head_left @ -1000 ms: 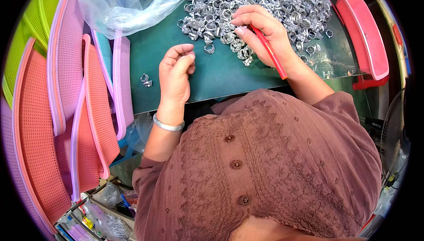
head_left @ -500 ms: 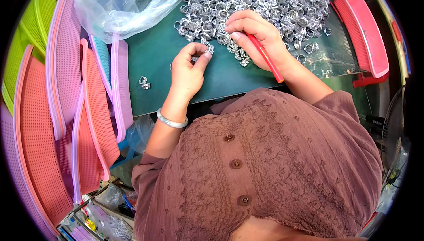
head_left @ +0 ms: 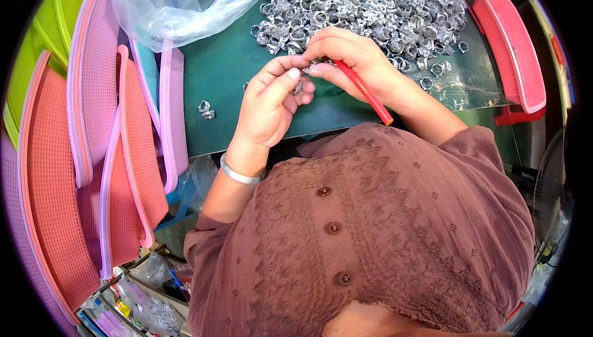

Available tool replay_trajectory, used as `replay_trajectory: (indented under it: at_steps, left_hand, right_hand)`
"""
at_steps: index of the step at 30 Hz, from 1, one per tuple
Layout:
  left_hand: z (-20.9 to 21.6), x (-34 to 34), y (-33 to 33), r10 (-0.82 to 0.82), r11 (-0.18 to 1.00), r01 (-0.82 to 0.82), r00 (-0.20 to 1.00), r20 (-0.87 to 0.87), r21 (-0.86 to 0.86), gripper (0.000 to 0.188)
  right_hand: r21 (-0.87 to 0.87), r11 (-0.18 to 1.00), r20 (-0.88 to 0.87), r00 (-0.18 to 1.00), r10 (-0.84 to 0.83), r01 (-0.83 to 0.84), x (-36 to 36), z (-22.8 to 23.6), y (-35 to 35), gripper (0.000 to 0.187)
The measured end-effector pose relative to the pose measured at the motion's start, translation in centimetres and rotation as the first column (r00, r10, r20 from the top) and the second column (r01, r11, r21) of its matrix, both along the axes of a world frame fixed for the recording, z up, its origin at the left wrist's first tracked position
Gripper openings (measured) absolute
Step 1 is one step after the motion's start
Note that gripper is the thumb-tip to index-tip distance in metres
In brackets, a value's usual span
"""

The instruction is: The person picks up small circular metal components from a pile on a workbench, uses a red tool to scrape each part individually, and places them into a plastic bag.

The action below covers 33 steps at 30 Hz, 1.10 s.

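My left hand (head_left: 262, 105) is closed, its fingertips around a small silver ring (head_left: 299, 87). Close against it, my right hand (head_left: 364, 65) grips a slim red pencil-like stick (head_left: 369, 95), one end slanting toward me and the other hidden in the fingers. Bits of silver show between the fingertips of both hands, but I cannot make out which hand holds them. Beyond the hands lies a large heap of silver rings (head_left: 370, 6) with ornate tops. A pair of rings (head_left: 206, 109) sits apart at the left on the green tabletop (head_left: 222, 77).
Purple, coral and green perforated baskets (head_left: 52, 182) are stacked at my left. A clear plastic bag (head_left: 191, 16) lies on the far left of the table. At the right edge stands a pink basket (head_left: 513, 46), with a fan (head_left: 548, 167) below it.
My right hand has come down and left from the heap with the red stick, and its fingertips now meet those of my left hand. The left hand has turned its palm more into view.
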State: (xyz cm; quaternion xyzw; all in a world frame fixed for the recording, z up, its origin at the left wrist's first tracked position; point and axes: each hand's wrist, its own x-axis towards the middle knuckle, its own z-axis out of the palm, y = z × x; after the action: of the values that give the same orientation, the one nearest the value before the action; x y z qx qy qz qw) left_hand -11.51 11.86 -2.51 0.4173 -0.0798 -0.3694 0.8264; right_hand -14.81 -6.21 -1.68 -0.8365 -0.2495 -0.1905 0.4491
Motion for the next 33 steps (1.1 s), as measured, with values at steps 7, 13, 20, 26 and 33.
replay_trajectory:
  at_steps: [7, 13, 20, 26, 33]
  left_hand:
    - [-0.5, 0.8, 0.8, -0.14, 0.939, 0.053, 0.961, -0.238, -0.34, 0.04]
    - [-0.1, 0.4, 0.5, 0.002, 0.98, -0.033, 0.989, -0.151, -0.199, 0.043]
    - [-1.5, 0.1, 0.4, 0.167, 0.981, -0.153, 0.979, 0.116, -0.123, 0.031]
    - [-2.3, 0.7, 0.9, 0.122, 0.956, -0.112, 0.992, 0.02, -0.271, 0.026]
    - [-2.5, 0.9, 1.1, 0.05, 0.962, -0.043, 0.999, 0.017, -0.269, 0.028]
  right_hand:
    - [0.085, 0.993, 0.042, 0.995, -0.086, 0.082, -0.1, -0.3, 0.2, 0.011]
    - [0.139, 0.981, -0.02, 0.991, -0.131, 0.133, -0.2, 0.0, 0.0, 0.013]
    - [0.116, 0.986, -0.019, 0.993, -0.114, 0.116, -0.6, 0.4, 0.2, 0.013]
    - [0.078, 0.995, 0.008, 0.998, -0.065, 0.064, -0.7, 0.2, 0.0, 0.011]
    - [0.074, 0.995, -0.047, 0.997, -0.063, 0.066, -1.1, 0.5, 0.1, 0.011]
